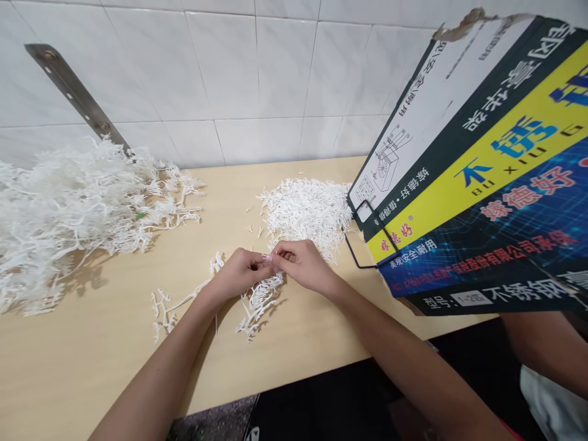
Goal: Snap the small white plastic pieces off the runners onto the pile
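White branched plastic sprigs (263, 295) are pinched by the left hand (239, 271) and right hand (304, 263), nearside of a heap of small white plastic pieces (307, 211). Separation is judged partly done: left of the heap, a white branching plastic tangle (68, 205) is unseparated.

Forward-and-down head view over both hands (267, 266)

Heap (82, 208) L, pile (305, 211) ctr on tbl (114, 367); box (482, 171) R, wall (275, 73) behind.
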### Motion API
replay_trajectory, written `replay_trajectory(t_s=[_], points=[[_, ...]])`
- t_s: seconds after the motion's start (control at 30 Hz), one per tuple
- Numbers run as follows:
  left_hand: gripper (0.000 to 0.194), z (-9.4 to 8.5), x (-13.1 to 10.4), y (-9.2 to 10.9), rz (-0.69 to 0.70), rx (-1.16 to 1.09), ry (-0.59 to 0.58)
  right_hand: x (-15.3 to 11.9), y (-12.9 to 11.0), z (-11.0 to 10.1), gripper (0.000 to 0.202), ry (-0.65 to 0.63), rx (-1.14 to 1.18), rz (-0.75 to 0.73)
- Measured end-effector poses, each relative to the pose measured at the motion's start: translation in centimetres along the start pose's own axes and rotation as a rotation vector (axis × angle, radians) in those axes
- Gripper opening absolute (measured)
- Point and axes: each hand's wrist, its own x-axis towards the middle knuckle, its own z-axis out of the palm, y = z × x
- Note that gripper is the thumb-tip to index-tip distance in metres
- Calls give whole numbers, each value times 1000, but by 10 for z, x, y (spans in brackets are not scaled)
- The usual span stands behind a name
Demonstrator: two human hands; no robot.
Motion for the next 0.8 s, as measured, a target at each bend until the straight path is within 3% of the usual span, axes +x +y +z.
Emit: replay_trajectory(t_s=[0.3,0.53,0.7,0.8], points=[[39,-4,0,5,5,-128,-14,0,0,5,30,90,-44,-7],[30,-3,2,9,-15,-266,-14,-7,-8,23,30,328,65,30],[34,-1,0,9,14,-230,-111,5,6,5,26,688,316,64],[38,1,-1,9,-26,-242,-55,10,14,-11,26,636,137,62]])
